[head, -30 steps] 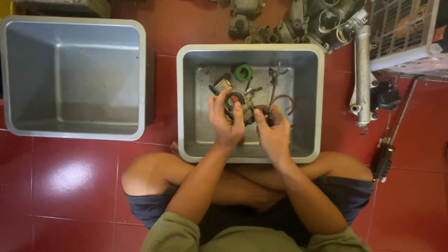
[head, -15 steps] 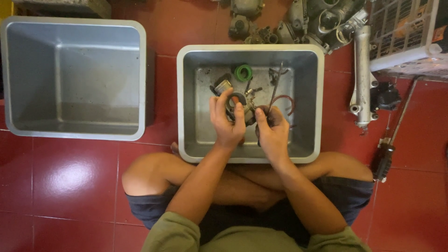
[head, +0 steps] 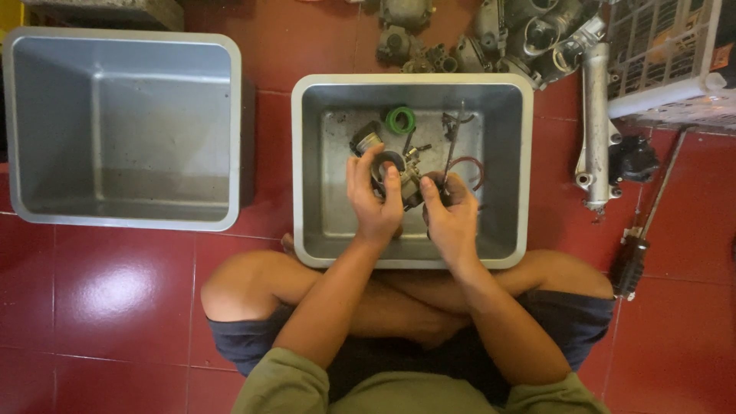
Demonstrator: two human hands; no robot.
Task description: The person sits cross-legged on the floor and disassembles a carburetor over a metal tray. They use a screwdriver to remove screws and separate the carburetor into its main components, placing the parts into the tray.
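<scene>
I sit cross-legged on a red tiled floor with both hands inside a grey metal tub [head: 307, 169]. My left hand [head: 373, 201] grips a small metal engine part [head: 400, 175], a carburettor-like body with a round bore. My right hand [head: 452, 215] pinches a small dark piece [head: 438, 181] against the same part. On the tub floor lie a green ring [head: 400, 119], a short metal cylinder [head: 365, 140], a red rubber ring [head: 469, 170] and a thin metal linkage [head: 452, 130].
A second, empty grey tub [head: 123, 126] stands at the left. Several metal engine parts [head: 491, 34] lie beyond the tub. A long metal casting [head: 596, 123], a white wire basket [head: 675, 61] and a dark-handled tool [head: 632, 261] are at the right.
My fingers have shifted a little on the metal part; both hands stay in the same place inside the tub.
</scene>
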